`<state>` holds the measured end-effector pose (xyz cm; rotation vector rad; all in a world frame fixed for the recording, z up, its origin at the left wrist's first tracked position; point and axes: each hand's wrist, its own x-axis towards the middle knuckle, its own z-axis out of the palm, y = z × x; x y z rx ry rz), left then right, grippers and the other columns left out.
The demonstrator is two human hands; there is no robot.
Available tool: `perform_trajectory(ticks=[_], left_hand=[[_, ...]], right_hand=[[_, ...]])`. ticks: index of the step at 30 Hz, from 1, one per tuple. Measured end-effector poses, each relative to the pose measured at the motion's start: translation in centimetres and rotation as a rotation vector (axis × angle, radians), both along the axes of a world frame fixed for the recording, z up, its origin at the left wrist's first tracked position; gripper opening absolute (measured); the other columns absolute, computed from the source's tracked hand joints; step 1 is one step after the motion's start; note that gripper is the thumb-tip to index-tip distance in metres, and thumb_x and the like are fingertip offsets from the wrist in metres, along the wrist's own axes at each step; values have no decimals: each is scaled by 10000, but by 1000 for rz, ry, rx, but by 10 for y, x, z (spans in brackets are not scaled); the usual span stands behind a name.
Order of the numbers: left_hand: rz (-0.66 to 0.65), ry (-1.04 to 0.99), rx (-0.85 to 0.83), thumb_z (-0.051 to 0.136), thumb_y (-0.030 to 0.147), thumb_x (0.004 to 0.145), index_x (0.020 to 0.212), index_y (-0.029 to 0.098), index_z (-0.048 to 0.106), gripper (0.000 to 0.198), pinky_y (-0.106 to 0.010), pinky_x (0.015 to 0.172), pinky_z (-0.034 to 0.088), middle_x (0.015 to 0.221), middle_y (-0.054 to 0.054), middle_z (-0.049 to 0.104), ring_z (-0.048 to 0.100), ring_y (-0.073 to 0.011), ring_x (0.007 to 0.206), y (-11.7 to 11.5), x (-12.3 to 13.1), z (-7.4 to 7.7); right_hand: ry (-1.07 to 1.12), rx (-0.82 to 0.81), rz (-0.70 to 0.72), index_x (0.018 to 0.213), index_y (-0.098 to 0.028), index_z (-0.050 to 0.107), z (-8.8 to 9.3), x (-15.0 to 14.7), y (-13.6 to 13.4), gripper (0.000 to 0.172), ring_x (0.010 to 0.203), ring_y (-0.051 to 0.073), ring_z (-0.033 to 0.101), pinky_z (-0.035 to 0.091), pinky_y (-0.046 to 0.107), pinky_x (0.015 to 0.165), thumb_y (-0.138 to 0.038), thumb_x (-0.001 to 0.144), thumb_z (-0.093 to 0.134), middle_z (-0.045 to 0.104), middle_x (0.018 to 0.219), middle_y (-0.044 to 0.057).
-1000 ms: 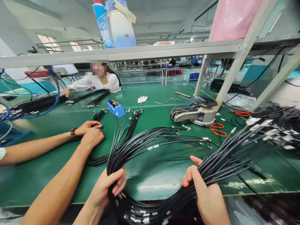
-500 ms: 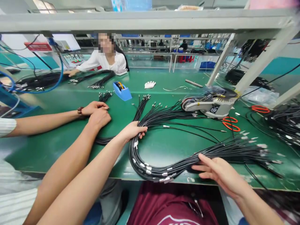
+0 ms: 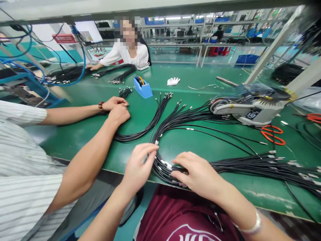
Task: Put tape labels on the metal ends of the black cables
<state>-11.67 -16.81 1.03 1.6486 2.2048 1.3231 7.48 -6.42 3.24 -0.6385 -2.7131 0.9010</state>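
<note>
A thick bundle of black cables (image 3: pixel 160 129) with silver end pieces and small white labels lies in a U-shaped curve on the green table. My left hand (image 3: pixel 139 165) is at the bundle's left bend, fingers curved, thumb and fingertips apart beside a label. Over the lower part of the curve hovers my right hand (image 3: pixel 198 172), thumb and index finger spread above a cluster of labels (image 3: pixel 164 165). Whether its fingertips touch the cables I cannot tell. A smaller cable bundle (image 3: pixel 140 135) curves just left of the main one, partly beside a co-worker's forearms.
A co-worker's hands (image 3: pixel 117 110) rest on the table at left. Further back are a blue tape dispenser (image 3: pixel 143 87), a white glove (image 3: pixel 173 81) and a seated person (image 3: pixel 132 55). To the right stand a grey machine (image 3: pixel 250 107) and orange-handled scissors (image 3: pixel 273 134).
My left hand has let go of the bundle's upper bend and moved down towards me. My right hand has moved left along the cables to the labels. The view has shifted.
</note>
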Motion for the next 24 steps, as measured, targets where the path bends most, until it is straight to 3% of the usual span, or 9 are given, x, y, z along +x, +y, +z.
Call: perform_trajectory(ticks=[4, 8, 11, 15, 17, 19, 22, 24], left_hand=[[-122, 64, -84, 501, 202, 875, 1113, 262, 608, 268, -421, 1051, 367, 1222, -45, 580, 441, -214, 1238, -22, 11, -29], [120, -117, -23, 520, 249, 865, 1212, 253, 530, 348, -420, 1017, 403, 1287, -79, 503, 487, -222, 1183, -21, 11, -38], [261, -305, 61, 530, 283, 852, 1095, 240, 596, 255, -380, 990, 419, 1203, -76, 543, 533, -221, 1112, -18, 9, -27], [251, -598, 91, 566, 338, 827, 984, 251, 653, 200, -329, 895, 480, 1008, -49, 654, 612, -199, 927, -11, 15, -2], [165, -825, 24, 599, 380, 802, 1003, 234, 664, 257, -330, 809, 521, 918, -52, 694, 642, -191, 791, -2, 22, 9], [22, -1036, -38, 639, 397, 771, 1023, 203, 671, 319, -341, 819, 524, 935, -74, 710, 658, -202, 808, 9, 32, 16], [-151, -1249, -53, 700, 357, 727, 1005, 163, 683, 340, -344, 867, 505, 961, -94, 710, 654, -210, 878, 28, 45, 19], [-174, -1335, -37, 724, 325, 703, 924, 138, 700, 291, -336, 852, 508, 912, -92, 713, 656, -199, 839, 36, 49, 17]], right_hand=[[-83, 2, 32, 903, -207, 703, -15, -20, -4, 207, 825, 205, 624, 453, 320, 770, -295, 888, 517, 698, 863, 47], [83, -195, -47, 889, -234, 709, -12, -16, -2, 271, 843, 172, 620, 442, 288, 801, -290, 926, 446, 703, 892, 23], [210, -455, -209, 889, -213, 710, 0, -11, 7, 288, 839, 175, 613, 451, 285, 793, -373, 907, 471, 692, 917, 42], [298, -665, -376, 890, -178, 683, 13, -7, 20, 344, 610, 138, 538, 447, 270, 635, -446, 891, 467, 633, 739, 31], [310, -678, -353, 873, -169, 672, 14, -8, 20, 320, 590, 125, 511, 440, 264, 635, -428, 884, 484, 615, 723, 22], [297, -685, -317, 897, -166, 670, 13, -10, 16, 293, 599, 124, 514, 444, 259, 636, -400, 881, 494, 615, 732, 22], [276, -650, -243, 985, -182, 677, 9, -10, 11, 273, 683, 143, 566, 464, 258, 671, -361, 885, 497, 644, 777, 29], [252, -625, -179, 1001, -192, 687, 7, -5, 14, 273, 776, 163, 600, 473, 279, 746, -351, 887, 497, 679, 862, 44]])
